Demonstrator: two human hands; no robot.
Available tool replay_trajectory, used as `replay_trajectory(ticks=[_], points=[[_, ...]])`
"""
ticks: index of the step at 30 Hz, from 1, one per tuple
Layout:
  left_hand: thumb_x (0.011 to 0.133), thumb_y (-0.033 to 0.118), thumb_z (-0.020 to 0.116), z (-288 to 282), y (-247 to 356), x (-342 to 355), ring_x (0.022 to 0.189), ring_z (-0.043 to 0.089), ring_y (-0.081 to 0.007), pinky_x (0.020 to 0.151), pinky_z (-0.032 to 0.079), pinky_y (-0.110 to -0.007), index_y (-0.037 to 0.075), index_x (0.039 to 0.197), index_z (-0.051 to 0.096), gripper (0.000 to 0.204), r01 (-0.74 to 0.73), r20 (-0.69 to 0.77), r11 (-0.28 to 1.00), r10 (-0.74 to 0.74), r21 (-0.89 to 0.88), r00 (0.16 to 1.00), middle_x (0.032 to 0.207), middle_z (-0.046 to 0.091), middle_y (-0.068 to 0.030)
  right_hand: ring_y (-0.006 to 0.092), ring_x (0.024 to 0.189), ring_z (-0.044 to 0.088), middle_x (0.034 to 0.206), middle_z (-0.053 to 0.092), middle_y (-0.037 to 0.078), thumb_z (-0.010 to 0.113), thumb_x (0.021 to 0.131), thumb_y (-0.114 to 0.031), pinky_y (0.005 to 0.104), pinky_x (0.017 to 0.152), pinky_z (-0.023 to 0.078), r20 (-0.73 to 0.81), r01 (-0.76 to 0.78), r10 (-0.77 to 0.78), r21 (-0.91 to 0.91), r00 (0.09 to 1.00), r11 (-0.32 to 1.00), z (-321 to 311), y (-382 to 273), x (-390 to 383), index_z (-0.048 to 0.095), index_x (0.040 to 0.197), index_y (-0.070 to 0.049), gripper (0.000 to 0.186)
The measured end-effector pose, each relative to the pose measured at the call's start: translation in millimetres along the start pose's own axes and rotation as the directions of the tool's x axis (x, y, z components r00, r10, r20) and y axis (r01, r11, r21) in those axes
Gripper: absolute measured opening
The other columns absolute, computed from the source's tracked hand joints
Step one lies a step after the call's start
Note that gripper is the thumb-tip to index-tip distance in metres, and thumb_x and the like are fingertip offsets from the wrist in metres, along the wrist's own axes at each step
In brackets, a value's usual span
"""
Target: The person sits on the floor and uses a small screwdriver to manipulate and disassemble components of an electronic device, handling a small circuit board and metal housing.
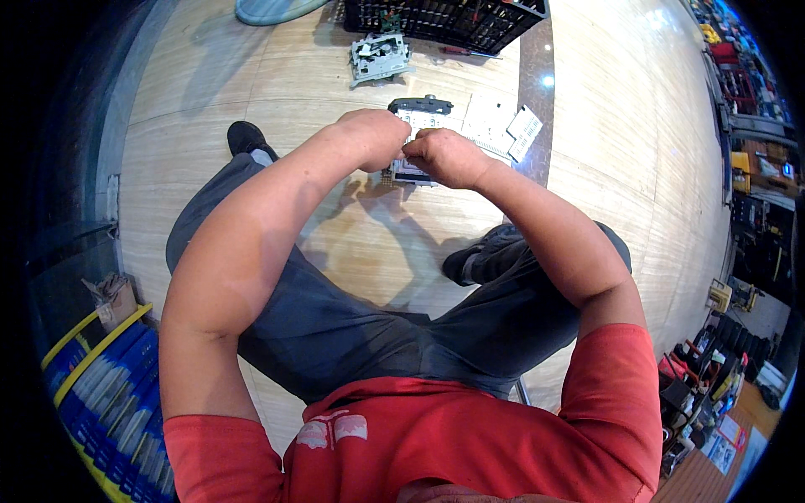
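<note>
Both hands are close together over a partly dismantled electronic unit (423,177) on the floor between my feet. It has a metal body, and a black front piece (422,105) lies at its far side. My left hand (375,140) is at the unit's left edge with its fingers curled; what they grip is hidden. Thumb and fingers of my right hand (449,158) are pinched above the unit's middle. Whatever is in that pinch is too small to make out. Right of the unit lie a pale metal plate (488,120) and a smaller slotted plate (526,132).
Beyond the unit sits a silver metal mechanism (379,59). A black plastic crate (444,25) stands behind it, with a red-handled screwdriver (457,51) at its foot. Blue packages in a yellow-edged rack (109,402) are at lower left. Cluttered shelves (746,168) line the right side.
</note>
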State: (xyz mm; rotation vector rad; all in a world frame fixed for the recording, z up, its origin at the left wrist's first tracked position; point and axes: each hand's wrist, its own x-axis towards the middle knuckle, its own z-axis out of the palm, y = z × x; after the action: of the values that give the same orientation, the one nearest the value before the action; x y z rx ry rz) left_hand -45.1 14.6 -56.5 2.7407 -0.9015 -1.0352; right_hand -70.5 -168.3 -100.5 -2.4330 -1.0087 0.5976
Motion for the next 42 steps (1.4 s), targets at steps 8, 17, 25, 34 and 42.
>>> replay_trajectory(ticks=[8, 17, 25, 34, 42], points=[[0.093, 0.024, 0.067, -2.0, 1.4, -1.9, 0.103, 0.067, -0.0370, 0.087, 0.053, -0.048, 0.005, 0.111, 0.066, 0.027, -0.005, 0.038, 0.999, 0.006, -0.037, 0.999, 0.106, 0.071, -0.0181, 0.0411, 0.090, 0.065, 0.093, 0.067, 0.021, 0.061, 0.092, -0.014, 0.0484, 0.082, 0.052, 0.020, 0.002, -0.001, -0.016, 1.000, 1.000, 1.3, 2.1, 1.1, 0.067, 0.103, -0.004, 0.016], [0.093, 0.025, 0.067, -4.4, 5.7, -1.9, 0.105, 0.066, -0.0364, 0.088, 0.053, -0.047, 0.005, 0.113, 0.065, 0.027, 0.012, 0.059, 1.000, -0.010, -0.023, 0.998, 0.107, 0.070, -0.0179, 0.0388, 0.090, 0.066, 0.089, 0.067, 0.020, 0.062, 0.089, -0.019, 0.0488, 0.083, 0.052, -0.048, 0.030, -0.031, -0.013, 0.998, 0.999, 7.1, 7.2, 1.0, 0.067, 0.092, -0.006, 0.014], [0.093, 0.026, 0.067, -3.0, 5.3, -1.4, 0.106, 0.066, -0.0360, 0.089, 0.052, -0.047, 0.005, 0.112, 0.065, 0.028, 0.014, 0.069, 0.999, -0.012, -0.038, 0.998, 0.108, 0.070, -0.0179, 0.0390, 0.090, 0.066, 0.089, 0.068, 0.020, 0.063, 0.087, -0.016, 0.0489, 0.083, 0.052, -0.058, 0.038, -0.038, -0.009, 0.998, 0.999, 5.9, 4.5, 0.0, 0.066, 0.093, -0.005, 0.014], [0.093, 0.026, 0.068, -1.9, 5.7, -0.8, 0.107, 0.066, -0.0357, 0.089, 0.052, -0.047, 0.005, 0.111, 0.066, 0.028, 0.020, 0.063, 0.999, -0.018, -0.035, 0.998, 0.109, 0.070, -0.0176, 0.0385, 0.091, 0.067, 0.090, 0.069, 0.020, 0.062, 0.087, -0.016, 0.0487, 0.082, 0.052, -0.051, 0.026, -0.028, -0.039, 0.998, 0.999, 7.0, 3.8, 1.3, 0.066, 0.091, -0.004, 0.013], [0.092, 0.026, 0.068, -2.3, 6.8, -1.4, 0.106, 0.066, -0.0353, 0.089, 0.053, -0.046, 0.005, 0.111, 0.067, 0.028, 0.020, 0.045, 0.999, -0.017, -0.046, 0.999, 0.109, 0.071, -0.0171, 0.0386, 0.089, 0.068, 0.089, 0.070, 0.019, 0.062, 0.087, -0.016, 0.0479, 0.081, 0.053, -0.044, -0.013, 0.011, -0.064, 0.999, 0.998, 7.8, 1.6, 1.2, 0.066, 0.090, -0.005, 0.012]])
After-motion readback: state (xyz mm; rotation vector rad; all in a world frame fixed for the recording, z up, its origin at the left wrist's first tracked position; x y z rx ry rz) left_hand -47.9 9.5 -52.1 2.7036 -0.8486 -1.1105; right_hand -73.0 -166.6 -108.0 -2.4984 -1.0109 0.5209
